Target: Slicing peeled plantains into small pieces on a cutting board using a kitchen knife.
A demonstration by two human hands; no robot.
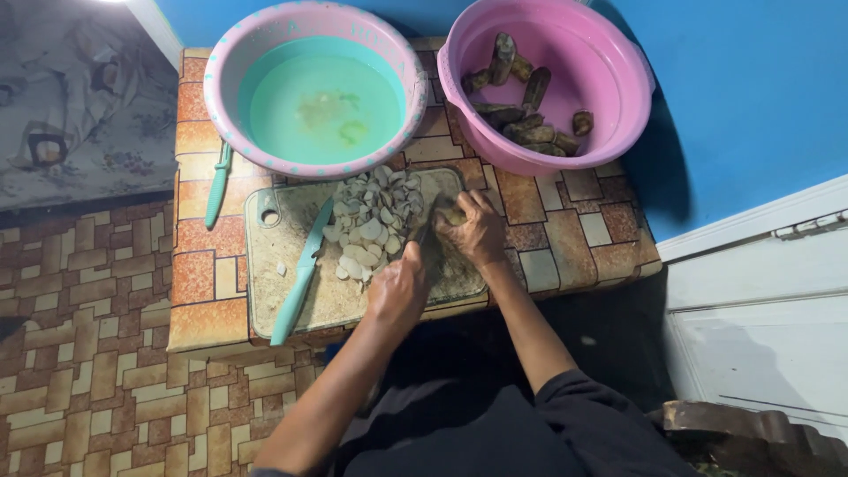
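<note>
My left hand (397, 284) is closed around a dark knife handle at the middle of a worn cutting board (291, 231), the blade pointing toward my right hand. That right hand (480, 231) presses a small pale piece of vegetable (454, 215) onto the board, fingers curled over it. A heap of pale cut slices (375, 219) lies just left of both hands. A teal-handled knife (300, 281) rests loose on the board's left part.
A pink-rimmed basin of cloudy water (265, 53) stands behind the board, with a pink basin (618, 106) holding several dark unpeeled tubers (528, 128) to its right. Another teal tool (218, 184) lies left of the board. The small table has a tile-patterned cover (574, 230), against a blue wall.
</note>
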